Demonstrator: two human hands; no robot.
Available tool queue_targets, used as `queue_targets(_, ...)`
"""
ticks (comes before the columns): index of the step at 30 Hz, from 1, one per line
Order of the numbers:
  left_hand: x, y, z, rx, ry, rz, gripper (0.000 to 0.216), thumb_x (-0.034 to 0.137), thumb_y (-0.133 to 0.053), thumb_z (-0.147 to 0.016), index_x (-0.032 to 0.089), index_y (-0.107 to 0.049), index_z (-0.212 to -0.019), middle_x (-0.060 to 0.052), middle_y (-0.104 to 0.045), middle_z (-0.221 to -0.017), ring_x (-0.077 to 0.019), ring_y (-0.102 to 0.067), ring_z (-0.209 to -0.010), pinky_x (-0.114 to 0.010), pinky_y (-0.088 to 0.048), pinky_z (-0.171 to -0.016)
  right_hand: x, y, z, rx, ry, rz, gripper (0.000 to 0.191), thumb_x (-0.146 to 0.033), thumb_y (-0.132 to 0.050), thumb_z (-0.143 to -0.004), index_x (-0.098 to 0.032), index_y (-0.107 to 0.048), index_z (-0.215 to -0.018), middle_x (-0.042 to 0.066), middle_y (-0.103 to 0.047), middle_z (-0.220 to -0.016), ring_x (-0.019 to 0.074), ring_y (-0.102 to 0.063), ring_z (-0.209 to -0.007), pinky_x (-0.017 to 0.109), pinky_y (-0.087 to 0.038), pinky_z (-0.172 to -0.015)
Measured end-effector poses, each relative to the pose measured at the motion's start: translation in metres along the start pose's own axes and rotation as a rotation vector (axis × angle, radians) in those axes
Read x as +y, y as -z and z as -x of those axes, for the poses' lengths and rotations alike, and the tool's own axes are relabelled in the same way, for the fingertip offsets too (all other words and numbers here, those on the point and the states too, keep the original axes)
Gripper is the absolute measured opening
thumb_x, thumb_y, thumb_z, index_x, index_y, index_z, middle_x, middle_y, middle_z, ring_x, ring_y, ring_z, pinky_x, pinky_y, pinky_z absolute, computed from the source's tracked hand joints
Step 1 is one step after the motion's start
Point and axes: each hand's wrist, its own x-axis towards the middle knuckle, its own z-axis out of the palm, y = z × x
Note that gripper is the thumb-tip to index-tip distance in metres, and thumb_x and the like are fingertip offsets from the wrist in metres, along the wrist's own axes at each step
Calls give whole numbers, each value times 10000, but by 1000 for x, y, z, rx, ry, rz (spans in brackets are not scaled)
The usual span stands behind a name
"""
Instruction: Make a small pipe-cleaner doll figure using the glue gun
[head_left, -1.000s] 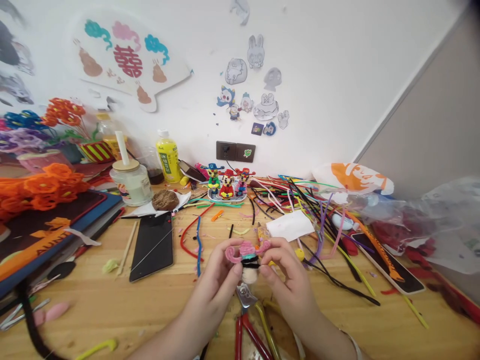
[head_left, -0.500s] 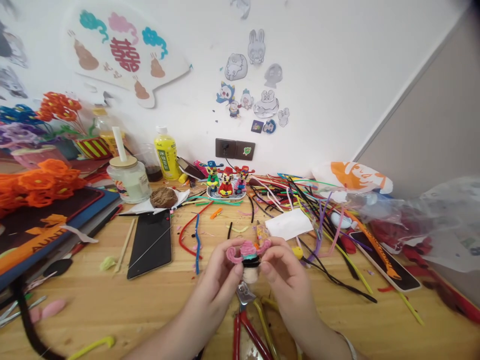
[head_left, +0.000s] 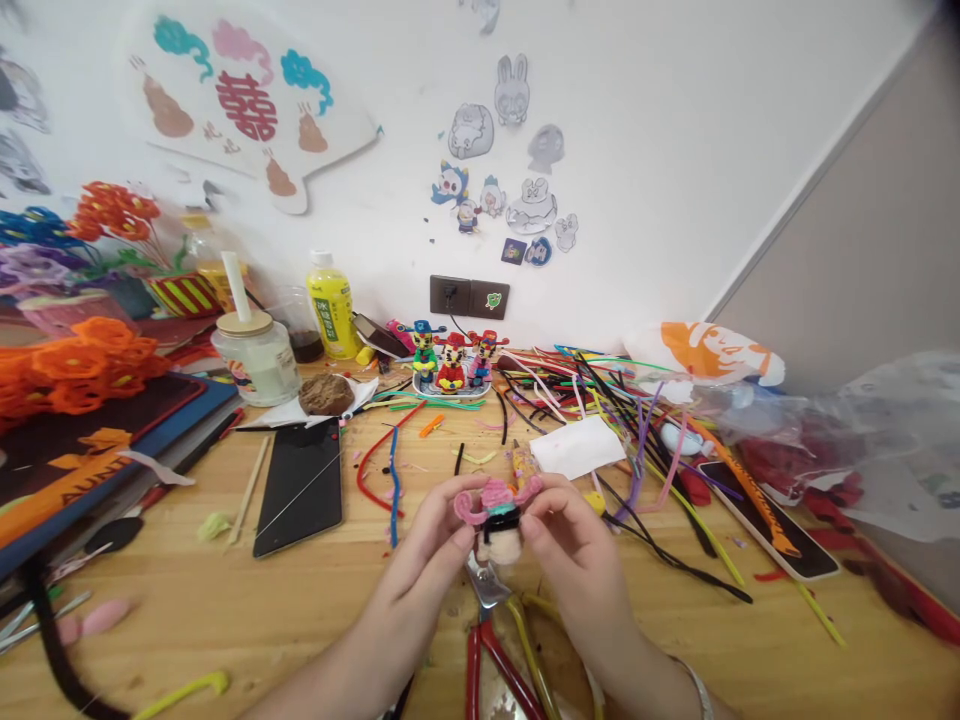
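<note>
Between my two hands is a small pipe-cleaner figure head, with a pink hat curling out at both sides, a turquoise band, a black band and a cream lower part. My left hand pinches its left side between thumb and fingers. On the other side my right hand grips it near the right curl of the hat. Just below lie red-handled pliers and a yellow-handled tool, partly covered by my hands. Three finished-looking figures in green, red and pink stand on a small dish at the back.
Loose pipe cleaners pile up at the back right beside a white paper. A black tablet lies left, near a candle jar and a yellow bottle. A phone rests right.
The figure head has turned slightly in my fingers, so more of its cream part and a black edge down its left side show. Both hands stay nearly in place.
</note>
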Motion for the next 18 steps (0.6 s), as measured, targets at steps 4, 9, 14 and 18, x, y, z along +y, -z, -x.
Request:
queue_targets(4,1,3,1,-32,33,49,272,326,-447,-826,264,-507,-1083,1,-550,-1146,-184,-415,-1135,-267,-295,-963,0,0,-1,16,4,-3,51,-202,-557,-733,-195,-551,-682,13,-512,-808,149,-499,-797,256,-411,-718)
queue_targets(9,-2,2,-2,-57,84,291,287,318,-400,-841,226,-547,-1070,-38,-580,-1122,-224,-463,-1089,-316,-360,-899,2,0,-2,37,24,3,40,-195,-555,-734,-195,-547,-695,16,-510,-807,149,-492,-797,255,-414,-719)
queue_targets(14,-1,-1,-5,-49,95,439,308,284,-345,-863,183,-588,-1022,-67,-619,-1043,-211,-530,-986,-294,-421,-788,6,0,-3,14,-2,-25,43,-189,-566,-731,-198,-546,-694,6,-504,-802,140,-494,-791,251,-413,-723)
queue_targets(18,1,-4,-5,-25,111,459,302,242,-328,-872,191,-591,-1011,-59,-617,-1060,-187,-530,-988,-289,-410,-815,8,1,-3,8,-45,-66,37,-187,-581,-718,-197,-560,-690,7,-527,-815,144,-509,-820,258,-420,-744)
